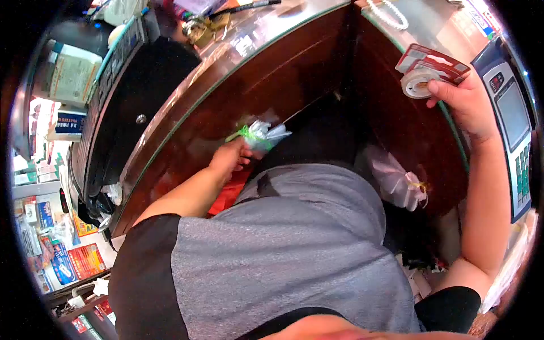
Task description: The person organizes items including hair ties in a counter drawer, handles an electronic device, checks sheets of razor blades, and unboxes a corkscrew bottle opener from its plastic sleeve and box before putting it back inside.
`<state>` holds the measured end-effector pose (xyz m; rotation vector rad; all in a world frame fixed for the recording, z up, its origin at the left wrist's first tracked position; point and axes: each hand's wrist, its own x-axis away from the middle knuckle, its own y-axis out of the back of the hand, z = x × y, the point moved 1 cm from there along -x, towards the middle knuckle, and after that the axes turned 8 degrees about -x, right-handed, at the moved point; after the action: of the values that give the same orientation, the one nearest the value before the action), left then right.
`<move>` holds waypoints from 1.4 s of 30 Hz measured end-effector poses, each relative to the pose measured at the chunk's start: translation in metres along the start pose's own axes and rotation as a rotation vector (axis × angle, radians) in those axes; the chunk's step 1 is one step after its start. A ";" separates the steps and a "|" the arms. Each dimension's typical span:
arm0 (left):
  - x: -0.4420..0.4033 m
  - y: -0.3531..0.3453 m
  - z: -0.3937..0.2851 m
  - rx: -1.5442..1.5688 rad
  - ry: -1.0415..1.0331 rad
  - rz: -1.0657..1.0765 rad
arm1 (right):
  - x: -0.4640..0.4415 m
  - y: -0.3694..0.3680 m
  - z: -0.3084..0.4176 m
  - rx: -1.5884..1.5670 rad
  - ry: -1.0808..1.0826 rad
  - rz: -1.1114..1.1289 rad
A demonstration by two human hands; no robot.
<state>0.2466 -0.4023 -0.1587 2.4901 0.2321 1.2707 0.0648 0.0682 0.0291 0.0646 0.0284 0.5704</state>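
Note:
My left hand [229, 157] is closed around a bunched clear plastic bag [262, 135] with a bright green tie or strip on it, low in front of the dark wooden counter front. Out to the right, my right hand [462, 102] grips a white roll [418, 84], which looks like a roll of tape, between thumb and fingers. A dark red packaging card [439, 61] with a hang hole is in the same grip, behind the roll. Both are above the glass edge of the counter.
A payment terminal [513, 122] stands at the far right. Another plastic bag [399, 178] hangs near my right side. To the left are a black keyboard [110, 73], brass-coloured padlocks [204, 29] on the glass-topped counter [258, 31], and several colourful boxes [88, 260]. A white bead string [391, 17] lies at the top.

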 end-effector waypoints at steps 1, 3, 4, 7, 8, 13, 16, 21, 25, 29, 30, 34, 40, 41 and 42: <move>-0.004 0.003 -0.004 0.070 0.010 -0.018 | 0.001 0.001 -0.003 -0.112 0.046 -0.036; -0.006 0.000 -0.013 0.204 0.042 -0.049 | 0.003 0.006 -0.002 -0.248 0.071 -0.048; -0.003 -0.006 -0.021 0.251 0.099 -0.089 | 0.005 0.007 -0.001 -0.301 0.078 -0.053; -0.023 -0.010 -0.011 0.265 0.086 -0.086 | 0.008 0.018 -0.001 -0.423 0.089 -0.113; -0.022 -0.017 -0.013 0.268 0.061 -0.153 | 0.009 0.019 0.002 -0.451 0.095 -0.144; -0.011 -0.036 -0.028 0.143 0.087 -0.347 | 0.011 0.024 0.003 -0.595 0.084 -0.192; -0.025 -0.029 -0.019 -0.009 0.000 -0.392 | 0.007 0.024 0.003 -0.647 0.032 -0.181; -0.034 -0.034 0.000 -0.160 -0.203 -0.541 | 0.001 0.029 0.006 -0.832 -0.008 -0.188; -0.038 -0.031 0.010 -0.258 -0.325 -0.610 | 0.001 0.030 0.003 -0.777 -0.002 -0.141; -0.032 -0.045 0.002 0.047 -0.250 -0.575 | 0.004 0.029 0.000 -0.719 0.017 -0.137; -0.036 -0.048 0.008 0.082 -0.234 -0.567 | 0.006 0.028 -0.003 -0.687 0.013 -0.133; -0.044 -0.045 0.013 -0.044 -0.300 -0.620 | 0.008 0.030 -0.004 -0.583 0.034 -0.122; -0.036 -0.035 0.010 -0.092 -0.351 -0.646 | 0.004 0.037 -0.009 -0.526 0.052 -0.063; -0.030 -0.037 0.008 -0.076 -0.343 -0.646 | 0.006 0.035 -0.006 -0.516 0.060 -0.084; -0.028 -0.040 0.003 -0.063 -0.344 -0.642 | 0.005 0.037 -0.009 -0.510 0.045 -0.078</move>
<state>0.2332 -0.3741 -0.1962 2.2458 0.8053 0.5733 0.0491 0.1021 0.0229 -0.4435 -0.0712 0.4871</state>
